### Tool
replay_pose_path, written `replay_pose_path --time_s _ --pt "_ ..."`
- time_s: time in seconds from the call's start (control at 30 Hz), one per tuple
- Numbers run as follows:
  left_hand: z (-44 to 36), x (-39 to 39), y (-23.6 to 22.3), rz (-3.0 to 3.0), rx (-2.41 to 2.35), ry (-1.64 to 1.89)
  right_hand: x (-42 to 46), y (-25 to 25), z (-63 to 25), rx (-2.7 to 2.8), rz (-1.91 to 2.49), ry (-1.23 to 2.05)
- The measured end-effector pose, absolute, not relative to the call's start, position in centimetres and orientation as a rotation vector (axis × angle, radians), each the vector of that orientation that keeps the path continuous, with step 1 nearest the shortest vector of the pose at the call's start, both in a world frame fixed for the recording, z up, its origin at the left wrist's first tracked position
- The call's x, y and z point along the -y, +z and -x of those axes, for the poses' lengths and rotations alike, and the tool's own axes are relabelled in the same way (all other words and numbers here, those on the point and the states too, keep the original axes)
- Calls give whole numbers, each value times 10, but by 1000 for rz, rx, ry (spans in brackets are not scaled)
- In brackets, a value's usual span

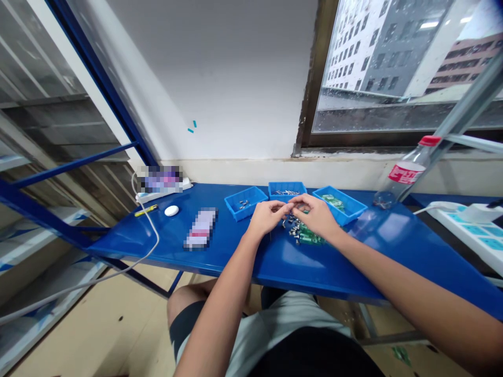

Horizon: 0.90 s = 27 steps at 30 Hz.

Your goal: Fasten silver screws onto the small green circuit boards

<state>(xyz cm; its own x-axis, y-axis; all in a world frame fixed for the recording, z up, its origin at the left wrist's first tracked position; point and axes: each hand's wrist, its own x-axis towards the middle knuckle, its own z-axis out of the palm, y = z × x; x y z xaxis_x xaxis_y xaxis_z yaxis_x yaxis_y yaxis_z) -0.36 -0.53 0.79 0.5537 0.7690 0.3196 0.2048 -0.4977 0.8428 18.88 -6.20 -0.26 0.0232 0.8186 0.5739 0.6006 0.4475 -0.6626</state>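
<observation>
Metal bits (294, 230) lay just below right grip (315, 212), left grip (267, 216) alongside; both curled, couldn't tell if closed on anything. Blue trays (250, 211) sat beyond.

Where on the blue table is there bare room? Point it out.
Bare tabletop lies between the right forearm and the far-right power strip; another patch, between the phone and left forearm. Crowded: around the left hand and right hand, with metal pieces, green pieces and blue bins.

Small green and silvery parts (312, 237) lie heaped on the table (291, 264).
</observation>
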Motion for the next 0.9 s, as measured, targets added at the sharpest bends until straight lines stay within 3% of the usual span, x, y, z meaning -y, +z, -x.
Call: replay_pose_path --time_s 0.73,0.9 --pt "-1 -5 -2 -2007 -752 1106 53 -17 -192 1462 1210 621" --pt "-1 -2 1 -2022 -825 1101 52 2 -189 1550 1247 442"
